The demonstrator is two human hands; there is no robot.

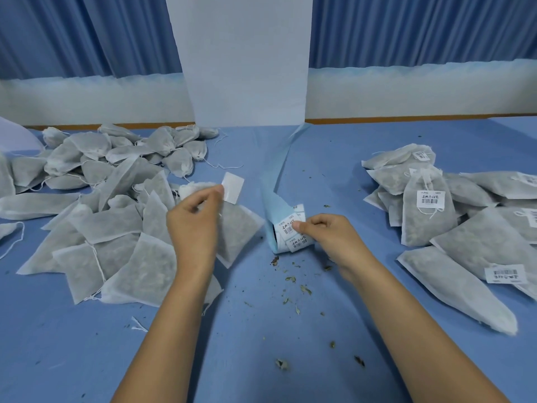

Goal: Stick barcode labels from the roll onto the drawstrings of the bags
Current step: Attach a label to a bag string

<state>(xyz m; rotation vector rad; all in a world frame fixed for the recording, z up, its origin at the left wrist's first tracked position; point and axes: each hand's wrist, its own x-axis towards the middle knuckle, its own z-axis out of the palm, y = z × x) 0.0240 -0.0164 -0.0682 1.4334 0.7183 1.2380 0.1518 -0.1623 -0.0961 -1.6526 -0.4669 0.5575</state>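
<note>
Lying on the blue table point(348, 170), two piles are seen: unlabelled bags point(101, 228) at left, labelled bags point(453, 266) at right, where five barcode labels can be counted. One peeled label point(233, 187) is pinched by the left hand point(193, 225) above the left pile; the single roll point(296, 242), mid-table, is gripped by the right hand point(328, 237).

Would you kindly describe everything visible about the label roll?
The label roll lies on the blue table, its dark core showing at the left end. White barcode labels sit on pale blue backing, whose bare strip trails away toward the wall. The right hand pinches a label at its outer turn.
</note>
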